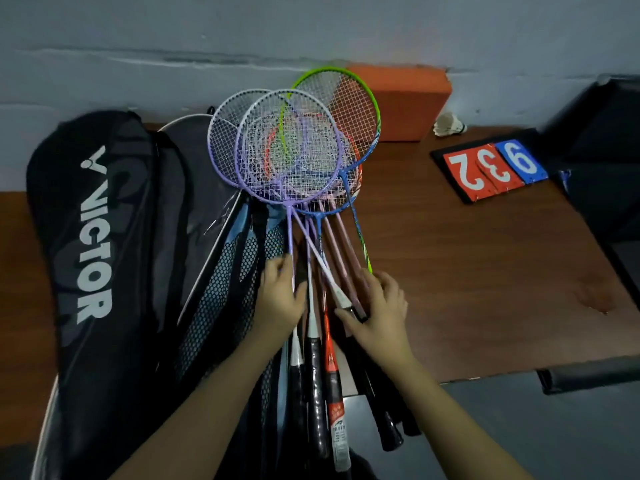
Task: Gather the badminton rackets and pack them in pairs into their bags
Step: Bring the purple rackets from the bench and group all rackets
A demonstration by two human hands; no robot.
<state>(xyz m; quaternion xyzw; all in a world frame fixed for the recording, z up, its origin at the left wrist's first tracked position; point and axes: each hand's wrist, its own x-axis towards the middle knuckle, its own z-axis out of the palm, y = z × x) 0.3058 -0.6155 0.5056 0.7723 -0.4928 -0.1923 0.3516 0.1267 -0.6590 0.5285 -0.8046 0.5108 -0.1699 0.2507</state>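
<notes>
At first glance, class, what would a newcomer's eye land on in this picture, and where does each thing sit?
First, the fan of rackets at the centre of the wooden table, purple, white, green and blue heads overlapping, with the left hand and right hand on their shafts. Next, the black VICTOR bag at the left. Last, the red and blue score cards at the right.

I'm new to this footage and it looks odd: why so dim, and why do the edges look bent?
Head view: dim, flat light, soft focus, no glare. Wide-angle lens bows the table edge and stretches the Victor bag. The racket heads stay legible.
</notes>
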